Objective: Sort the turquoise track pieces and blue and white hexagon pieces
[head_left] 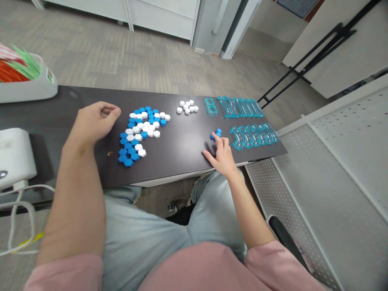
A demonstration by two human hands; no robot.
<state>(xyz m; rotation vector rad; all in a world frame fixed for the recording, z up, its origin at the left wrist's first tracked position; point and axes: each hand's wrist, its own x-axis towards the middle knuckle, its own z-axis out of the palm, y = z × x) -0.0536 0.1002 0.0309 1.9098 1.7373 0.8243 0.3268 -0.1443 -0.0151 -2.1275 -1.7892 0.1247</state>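
A long dark brown tabletop (182,149) runs across in front of the seated person. At its far left end sits a white plastic bin (27,91) stuffed with orange and green strips, and closer in on the left there's a white boxy device (15,155) with white cables trailing off it.

Over on the right are two rows of clear teal curved track pieces (253,135), one row behind the other. Middle-left is a curved patch of blue and white hexagon tiles (138,133), packed edge to edge.

The left hand (95,121) rests on the table just beside that patch, not touching it. It's curled into a loose fist with the thumb against the index finger; can't tell if anything's inside.

The right hand (222,155) lies near the front edge, thumb splayed out, fingers stretched flat – the tips are touching a small cluster of loose blue hexagon tiles (217,133), just left of the nearer track row. Nothing is pinched or lifted.

A little heap of loose white hexagon tiles (187,106) sits near the far edge, well apart from both hands.
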